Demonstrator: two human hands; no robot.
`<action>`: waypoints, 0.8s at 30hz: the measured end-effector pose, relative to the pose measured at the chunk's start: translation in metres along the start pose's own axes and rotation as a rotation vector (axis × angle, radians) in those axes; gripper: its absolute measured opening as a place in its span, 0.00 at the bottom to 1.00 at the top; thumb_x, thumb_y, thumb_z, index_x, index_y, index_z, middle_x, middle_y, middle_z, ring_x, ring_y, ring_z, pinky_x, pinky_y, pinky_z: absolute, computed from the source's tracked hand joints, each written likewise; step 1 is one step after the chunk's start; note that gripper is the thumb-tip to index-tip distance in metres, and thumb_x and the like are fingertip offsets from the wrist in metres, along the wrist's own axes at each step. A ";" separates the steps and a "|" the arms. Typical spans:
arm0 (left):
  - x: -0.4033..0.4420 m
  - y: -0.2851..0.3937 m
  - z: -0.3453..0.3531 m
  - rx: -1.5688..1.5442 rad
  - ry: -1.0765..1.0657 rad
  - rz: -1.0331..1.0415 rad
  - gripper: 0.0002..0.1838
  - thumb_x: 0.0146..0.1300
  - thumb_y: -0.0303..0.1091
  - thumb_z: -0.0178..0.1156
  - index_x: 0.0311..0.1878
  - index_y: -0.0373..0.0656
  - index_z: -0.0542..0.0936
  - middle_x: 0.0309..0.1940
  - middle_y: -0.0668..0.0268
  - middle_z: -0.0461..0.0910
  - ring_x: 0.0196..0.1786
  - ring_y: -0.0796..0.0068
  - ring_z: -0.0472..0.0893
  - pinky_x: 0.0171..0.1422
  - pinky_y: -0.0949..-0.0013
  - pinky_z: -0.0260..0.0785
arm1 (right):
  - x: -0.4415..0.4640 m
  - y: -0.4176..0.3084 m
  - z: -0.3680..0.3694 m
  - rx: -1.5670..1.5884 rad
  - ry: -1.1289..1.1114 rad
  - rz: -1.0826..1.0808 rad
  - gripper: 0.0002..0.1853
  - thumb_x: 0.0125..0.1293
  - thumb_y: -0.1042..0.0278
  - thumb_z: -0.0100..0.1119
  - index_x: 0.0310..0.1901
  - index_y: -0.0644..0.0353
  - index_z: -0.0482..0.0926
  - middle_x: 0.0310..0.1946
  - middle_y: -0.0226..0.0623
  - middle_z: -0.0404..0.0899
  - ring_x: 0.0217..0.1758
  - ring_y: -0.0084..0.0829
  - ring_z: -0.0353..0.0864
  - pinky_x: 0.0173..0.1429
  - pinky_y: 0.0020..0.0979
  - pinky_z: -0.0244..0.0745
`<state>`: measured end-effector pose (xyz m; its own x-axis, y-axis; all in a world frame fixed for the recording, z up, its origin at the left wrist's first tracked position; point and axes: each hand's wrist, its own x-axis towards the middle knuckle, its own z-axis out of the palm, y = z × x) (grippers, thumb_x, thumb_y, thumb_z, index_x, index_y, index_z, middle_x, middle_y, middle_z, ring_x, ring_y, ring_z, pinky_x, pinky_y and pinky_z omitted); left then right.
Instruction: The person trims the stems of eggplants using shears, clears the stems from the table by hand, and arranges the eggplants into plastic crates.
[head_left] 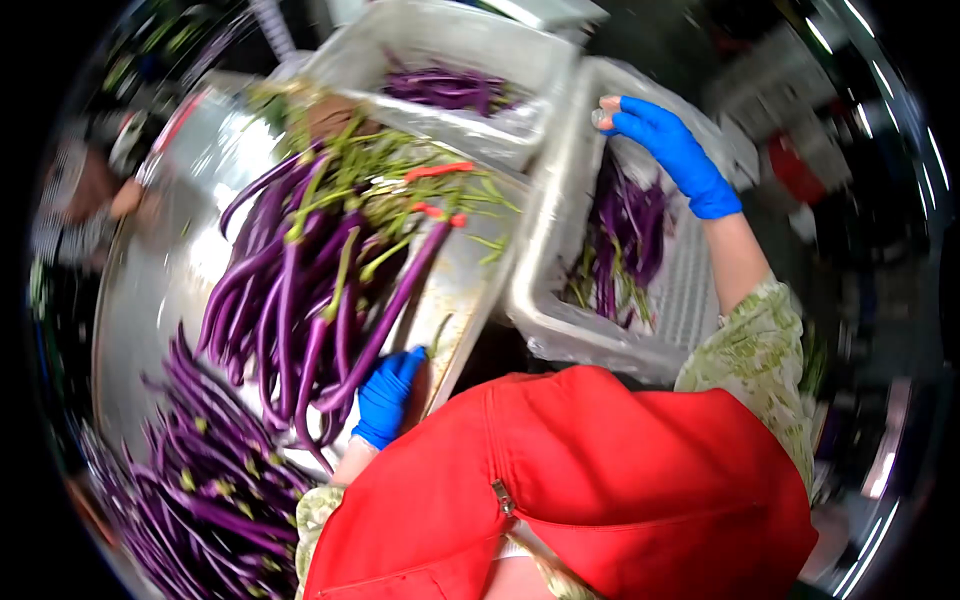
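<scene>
Long purple eggplants (285,290) with green stems lie in a heap on a metal table, stem ends pointing away from me. My left hand (388,398), in a blue glove, rests beside the nearest eggplant, its fingers stretched along the table's edge. Whether it touches that eggplant I cannot tell. My right hand (668,150), gloved in blue with bare fingertips, is over a white crate (545,215) with its fingers extended. A small shiny spot shows at those fingertips, too small to name. Below it, more eggplants (630,225) lie inside the crate.
Another pile of eggplants (215,480) covers the table's near left. A second white crate (340,55), lined with plastic, stands at the back with eggplants in it. Red bands (440,171) lie among the stems. Part of another person's hand (128,198) is at the table's left edge.
</scene>
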<state>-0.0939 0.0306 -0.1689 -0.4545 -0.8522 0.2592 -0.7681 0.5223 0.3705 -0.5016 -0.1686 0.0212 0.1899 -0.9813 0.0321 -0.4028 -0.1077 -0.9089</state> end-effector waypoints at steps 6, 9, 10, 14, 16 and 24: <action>0.077 -0.035 0.055 -1.052 0.432 -0.727 0.14 0.66 0.34 0.55 0.49 0.34 0.77 0.40 0.65 0.79 0.41 0.77 0.75 0.51 0.73 0.66 | -0.086 0.146 -0.062 0.338 0.431 0.547 0.15 0.61 0.47 0.58 0.41 0.48 0.78 0.30 0.22 0.76 0.33 0.19 0.76 0.41 0.26 0.67; 0.081 -0.007 0.022 -0.047 -0.195 -0.635 0.31 0.57 0.37 0.63 0.63 0.37 0.68 0.55 0.50 0.75 0.58 0.60 0.76 0.59 0.65 0.66 | -0.110 0.235 -0.074 0.352 0.327 0.727 0.13 0.61 0.46 0.57 0.35 0.46 0.77 0.25 0.20 0.74 0.28 0.19 0.73 0.36 0.25 0.67; 0.091 0.024 0.001 0.178 -0.366 -0.603 0.34 0.54 0.38 0.67 0.63 0.37 0.68 0.57 0.50 0.74 0.58 0.55 0.75 0.61 0.64 0.66 | -0.113 0.246 -0.066 0.356 0.321 0.774 0.14 0.61 0.45 0.56 0.34 0.46 0.77 0.27 0.21 0.76 0.29 0.19 0.74 0.35 0.24 0.67; 0.113 0.059 -0.018 -0.312 -0.262 -0.396 0.24 0.54 0.34 0.68 0.56 0.42 0.77 0.47 0.55 0.80 0.51 0.59 0.80 0.54 0.66 0.71 | -0.102 0.314 -0.035 0.358 0.339 0.627 0.12 0.61 0.51 0.58 0.35 0.50 0.78 0.28 0.22 0.77 0.29 0.23 0.74 0.35 0.28 0.68; 0.192 0.131 -0.033 -0.376 -0.249 -0.166 0.22 0.58 0.30 0.64 0.57 0.42 0.76 0.47 0.56 0.80 0.51 0.59 0.80 0.55 0.65 0.70 | -0.085 0.326 0.002 -0.214 0.497 0.408 0.23 0.60 0.57 0.58 0.54 0.60 0.74 0.32 0.36 0.81 0.34 0.33 0.79 0.43 0.34 0.74; 0.369 0.194 0.186 -1.082 -0.704 -0.328 0.27 0.61 0.30 0.58 0.65 0.39 0.68 0.57 0.63 0.74 0.57 0.75 0.73 0.61 0.71 0.65 | -0.062 0.262 0.146 0.249 0.123 0.130 0.29 0.66 0.60 0.51 0.66 0.60 0.60 0.61 0.49 0.67 0.64 0.40 0.66 0.66 0.36 0.61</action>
<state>-0.4943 -0.1879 -0.1671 -0.7049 -0.6054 -0.3696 -0.2920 -0.2273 0.9290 -0.4885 -0.1129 -0.2795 0.0350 -0.9979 -0.0551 -0.1816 0.0478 -0.9822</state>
